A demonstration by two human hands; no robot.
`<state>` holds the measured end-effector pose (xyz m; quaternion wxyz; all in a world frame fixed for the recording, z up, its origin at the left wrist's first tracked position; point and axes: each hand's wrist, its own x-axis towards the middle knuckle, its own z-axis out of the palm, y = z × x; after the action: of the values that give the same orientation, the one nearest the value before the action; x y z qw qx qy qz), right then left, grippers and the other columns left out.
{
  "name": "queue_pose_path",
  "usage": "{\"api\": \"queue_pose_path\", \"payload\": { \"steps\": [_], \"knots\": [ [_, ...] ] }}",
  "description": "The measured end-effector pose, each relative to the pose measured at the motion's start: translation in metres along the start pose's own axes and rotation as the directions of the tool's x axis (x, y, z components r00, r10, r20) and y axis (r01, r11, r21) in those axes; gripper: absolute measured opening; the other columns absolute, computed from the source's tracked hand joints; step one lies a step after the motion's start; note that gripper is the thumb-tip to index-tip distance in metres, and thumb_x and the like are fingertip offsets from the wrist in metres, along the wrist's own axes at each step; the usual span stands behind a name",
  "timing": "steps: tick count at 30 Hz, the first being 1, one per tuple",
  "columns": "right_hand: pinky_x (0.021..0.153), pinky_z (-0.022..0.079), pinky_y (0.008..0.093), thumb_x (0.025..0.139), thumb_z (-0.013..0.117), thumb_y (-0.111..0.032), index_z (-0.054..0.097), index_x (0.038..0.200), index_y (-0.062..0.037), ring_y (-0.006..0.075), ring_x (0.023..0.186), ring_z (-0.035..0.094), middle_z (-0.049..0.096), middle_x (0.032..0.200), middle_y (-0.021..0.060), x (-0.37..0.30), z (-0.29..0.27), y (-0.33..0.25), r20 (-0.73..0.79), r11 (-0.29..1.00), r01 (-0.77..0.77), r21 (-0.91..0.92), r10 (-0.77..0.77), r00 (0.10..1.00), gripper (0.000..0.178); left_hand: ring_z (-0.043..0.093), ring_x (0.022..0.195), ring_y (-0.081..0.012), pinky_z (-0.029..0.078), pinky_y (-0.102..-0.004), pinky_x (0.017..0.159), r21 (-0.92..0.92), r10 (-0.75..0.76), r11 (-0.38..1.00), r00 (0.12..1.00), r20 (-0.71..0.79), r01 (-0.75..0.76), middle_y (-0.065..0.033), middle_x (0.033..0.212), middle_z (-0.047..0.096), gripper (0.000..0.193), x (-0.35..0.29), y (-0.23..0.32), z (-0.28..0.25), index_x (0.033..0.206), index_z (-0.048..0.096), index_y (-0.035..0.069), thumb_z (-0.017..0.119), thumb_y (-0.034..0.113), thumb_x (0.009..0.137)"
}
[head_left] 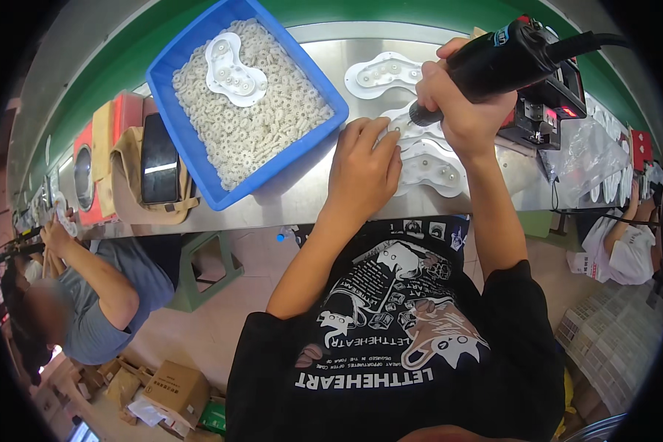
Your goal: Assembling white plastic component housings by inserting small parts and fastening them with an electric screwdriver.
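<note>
My right hand (464, 114) is wrapped round a black electric screwdriver (493, 65), tilted with its nose pointing down and to the left. The nose rests at a white curved plastic housing (430, 131), whose exact contact point is hidden. Fingers of my left hand (362, 173) are bent close together over the left end of that housing, pressing it to the metal bench. A similar white housing (438, 175) lies just nearer, and another one (381, 76) lies farther off; small round pieces sit in them.
A blue bin (280, 177) full of small whitish gear-like pieces (265, 132) stands left, with a white housing (228, 70) on top. Beyond it lies a dark phone (160, 158). At right stand a black device (549, 107) and a clear plastic bag (586, 155). Another person (118, 295) sits left.
</note>
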<state>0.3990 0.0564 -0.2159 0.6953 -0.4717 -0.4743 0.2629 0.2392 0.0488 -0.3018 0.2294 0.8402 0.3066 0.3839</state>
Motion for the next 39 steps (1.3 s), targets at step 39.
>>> {"api": "queue_pose_path", "payload": {
  "steps": [39],
  "knots": [
    [0.061, 0.046, 0.0377, 0.088, 0.057, 0.013, 0.056, 0.121, 0.002, 0.0144, 0.058, 0.05, 0.055, 0.076, 0.0057, -0.01, -0.177, -0.128, -0.318, 0.902, 0.422, -0.093, -0.428, 0.846, 0.034, 0.062, 0.097, -0.0386, 0.051, -0.049, 0.087, 0.27, -0.021, 0.962, 0.976, 0.217, -0.039, -0.0178, 0.099, 0.066, 0.036, 0.117, 0.047, -0.011, 0.1, 0.071, 0.0, 0.08, 0.029, 0.081]
  ]
}}
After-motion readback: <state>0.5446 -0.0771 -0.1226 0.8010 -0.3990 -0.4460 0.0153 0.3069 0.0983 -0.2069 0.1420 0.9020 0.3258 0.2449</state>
